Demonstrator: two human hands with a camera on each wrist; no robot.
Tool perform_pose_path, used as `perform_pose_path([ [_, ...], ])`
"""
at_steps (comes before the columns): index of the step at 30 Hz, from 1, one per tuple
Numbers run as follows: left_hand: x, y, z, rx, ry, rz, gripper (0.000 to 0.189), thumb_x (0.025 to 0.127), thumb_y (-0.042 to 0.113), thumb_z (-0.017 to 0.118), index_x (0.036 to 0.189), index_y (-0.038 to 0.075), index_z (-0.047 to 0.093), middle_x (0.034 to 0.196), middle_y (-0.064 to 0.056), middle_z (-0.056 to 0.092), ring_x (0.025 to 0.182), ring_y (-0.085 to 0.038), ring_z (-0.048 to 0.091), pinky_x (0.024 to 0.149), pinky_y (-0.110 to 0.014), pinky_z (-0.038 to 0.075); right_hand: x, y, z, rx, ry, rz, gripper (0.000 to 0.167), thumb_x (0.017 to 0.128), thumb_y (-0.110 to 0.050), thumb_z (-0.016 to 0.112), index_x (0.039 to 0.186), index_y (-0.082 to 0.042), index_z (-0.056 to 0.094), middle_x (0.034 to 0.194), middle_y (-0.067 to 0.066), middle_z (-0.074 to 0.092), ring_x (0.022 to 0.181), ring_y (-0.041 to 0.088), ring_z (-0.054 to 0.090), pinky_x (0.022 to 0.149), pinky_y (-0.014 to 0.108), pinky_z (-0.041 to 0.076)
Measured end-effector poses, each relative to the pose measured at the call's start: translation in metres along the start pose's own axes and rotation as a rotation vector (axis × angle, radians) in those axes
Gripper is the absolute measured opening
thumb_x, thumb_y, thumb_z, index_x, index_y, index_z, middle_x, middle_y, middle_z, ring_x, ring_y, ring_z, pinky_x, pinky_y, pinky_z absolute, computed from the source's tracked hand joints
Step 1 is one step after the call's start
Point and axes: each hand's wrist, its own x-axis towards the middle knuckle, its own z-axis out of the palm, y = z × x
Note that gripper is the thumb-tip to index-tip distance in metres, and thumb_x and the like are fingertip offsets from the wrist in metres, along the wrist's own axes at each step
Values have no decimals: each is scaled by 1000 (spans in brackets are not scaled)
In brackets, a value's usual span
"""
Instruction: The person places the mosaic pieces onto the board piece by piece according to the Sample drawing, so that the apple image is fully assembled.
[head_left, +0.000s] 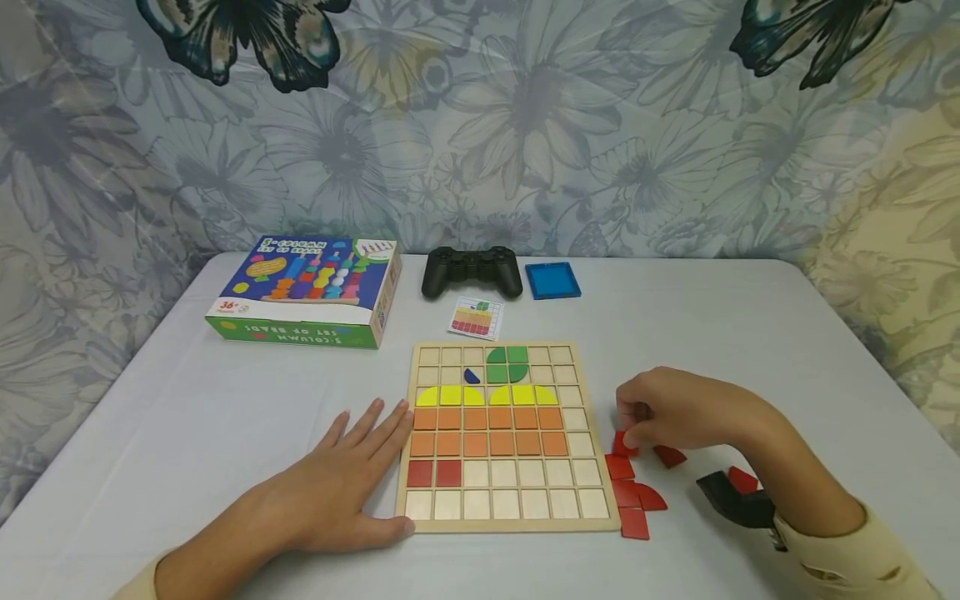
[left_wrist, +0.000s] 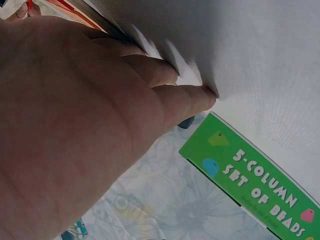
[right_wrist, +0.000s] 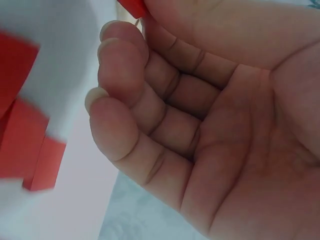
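A wooden grid board (head_left: 589, 446) lies flat on the table. It holds green tiles (head_left: 517, 373), a row of yellow tiles (head_left: 452, 397), two rows of orange tiles (head_left: 475, 444), two red squares (head_left: 448, 473) and one small dark blue piece (head_left: 471, 377). My left hand (head_left: 341, 475) rests with fingers spread at the board's left edge. To the right of the board, my right hand (head_left: 686, 412) pinches a red tile (right_wrist: 132, 7) between thumb and fingers. Several loose red tiles (head_left: 634, 523) lie along the board's right side, below that hand.
Behind the board lie a small pattern card (head_left: 476, 318), a black game controller (head_left: 472, 271) and a blue square tray (head_left: 552, 281). A bead-set box (head_left: 303, 292) stands at the back left. A black strap (head_left: 738, 502) hangs by my right wrist.
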Motion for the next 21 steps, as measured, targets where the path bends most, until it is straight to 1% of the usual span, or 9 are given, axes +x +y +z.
perform_pose_path([
  [4, -1, 0, 0, -3, 3, 4, 112, 79, 85, 50, 162, 17, 18, 168, 2, 7, 153, -26, -1, 115, -64, 9, 9, -15, 0, -26, 0, -37, 22, 85, -13, 80, 77, -18, 60, 69, -6, 56, 68, 12, 54, 59, 29, 48],
  [9, -1, 1, 0, -12, 8, 7, 112, 79, 84, 51, 162, 17, 18, 168, 2, 8, 152, -25, -1, 116, -63, 8, 20, -39, 0, -78, 12, -82, 22, 86, -12, 79, 77, -18, 60, 68, -6, 54, 68, 12, 52, 59, 28, 45],
  [13, -2, 1, -1, -12, 10, 9, 111, 79, 83, 52, 162, 16, 18, 168, 2, 8, 152, -25, -1, 116, -63, 8, 30, -62, 3, -116, 27, -86, 22, 87, -12, 78, 78, -16, 59, 67, -4, 52, 68, 13, 51, 60, 29, 43],
  [16, -3, 1, -1, -16, 14, 15, 111, 80, 82, 52, 162, 16, 18, 168, 2, 8, 152, -26, -1, 116, -64, 8, 41, -78, 12, -98, 43, -80, 22, 88, -12, 78, 77, -16, 59, 65, -3, 52, 67, 14, 52, 61, 30, 43],
  [21, -3, 1, -1, -9, 14, 10, 112, 79, 83, 52, 162, 17, 17, 168, 2, 8, 152, -26, -1, 116, -63, 8, 55, -96, 32, -67, 78, -142, 26, 88, -12, 78, 72, -17, 58, 63, -5, 52, 66, 15, 52, 60, 31, 42],
])
